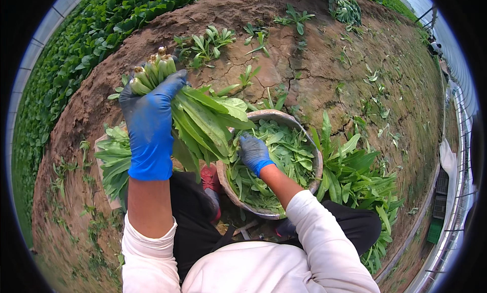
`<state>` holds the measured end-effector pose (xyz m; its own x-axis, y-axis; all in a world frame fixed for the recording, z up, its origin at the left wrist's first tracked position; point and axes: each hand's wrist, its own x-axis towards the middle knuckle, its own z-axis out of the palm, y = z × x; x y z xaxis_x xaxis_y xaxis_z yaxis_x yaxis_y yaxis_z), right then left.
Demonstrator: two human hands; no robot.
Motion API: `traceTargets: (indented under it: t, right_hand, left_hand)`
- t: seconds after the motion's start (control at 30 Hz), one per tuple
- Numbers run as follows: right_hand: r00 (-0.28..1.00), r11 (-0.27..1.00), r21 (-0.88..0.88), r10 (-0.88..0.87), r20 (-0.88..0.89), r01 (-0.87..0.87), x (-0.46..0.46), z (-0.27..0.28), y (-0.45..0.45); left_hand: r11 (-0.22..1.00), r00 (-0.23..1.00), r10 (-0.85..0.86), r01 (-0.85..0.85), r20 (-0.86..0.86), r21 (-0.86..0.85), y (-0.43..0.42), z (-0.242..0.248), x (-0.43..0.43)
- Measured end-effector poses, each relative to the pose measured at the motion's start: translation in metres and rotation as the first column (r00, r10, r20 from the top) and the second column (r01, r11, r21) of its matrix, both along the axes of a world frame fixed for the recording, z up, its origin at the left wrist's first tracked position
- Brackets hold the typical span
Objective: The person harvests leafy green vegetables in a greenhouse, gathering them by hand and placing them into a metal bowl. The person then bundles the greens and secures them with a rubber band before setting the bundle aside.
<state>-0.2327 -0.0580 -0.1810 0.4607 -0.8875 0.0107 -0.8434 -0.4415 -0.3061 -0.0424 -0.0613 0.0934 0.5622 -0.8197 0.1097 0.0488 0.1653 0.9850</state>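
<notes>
My left hand [154, 106], in a blue glove soiled dark over the fingers, is closed around a bunch of long-leaved greens [209, 118]. The pale cut stem ends point up and away, and the leaves fan out to the right over the rim of a round tub [319, 162]. Inside that tub lie many loose green leaves [285, 171]. My right hand [254, 152], also gloved, is over these leaves at the tub's left side. Its fingers are partly hidden, so I cannot see whether they hold anything.
More cut greens [112, 160] lie in a box at the left. A large heap of greens [354, 171] lies right of the tub. Weeds [211, 44] grow in cracked soil [315, 76] ahead. Dense crop rows [95, 38] line the left; crates [435, 230] stand far right.
</notes>
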Motion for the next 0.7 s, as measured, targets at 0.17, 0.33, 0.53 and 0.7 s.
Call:
traceTargets:
  t: [0.17,0.33,0.53,0.7]
  right_hand:
    - [0.957,0.954,0.243,-0.105,-0.270,0.173,-0.011,-0.010,-0.013]
    - [0.801,0.661,0.734,-0.519,0.298,0.155,-0.082,0.025,-0.040]
    - [0.445,0.336,0.892,-0.778,0.444,-0.302,-0.133,0.075,-0.029]
    - [0.870,0.738,0.482,-0.478,-0.119,0.471,-0.143,0.027,-0.008]
  left_hand:
    - [1.000,0.998,-0.018,0.019,0.059,-0.006,0.001,-0.001,0.000]
    - [0.999,0.999,-0.036,0.036,0.034,-0.011,0.002,0.000,-0.007]
    - [0.997,0.996,-0.078,0.079,-0.048,0.014,0.002,0.000,-0.016]
    - [0.996,0.994,-0.092,0.093,-0.051,0.012,0.002,-0.003,-0.020]
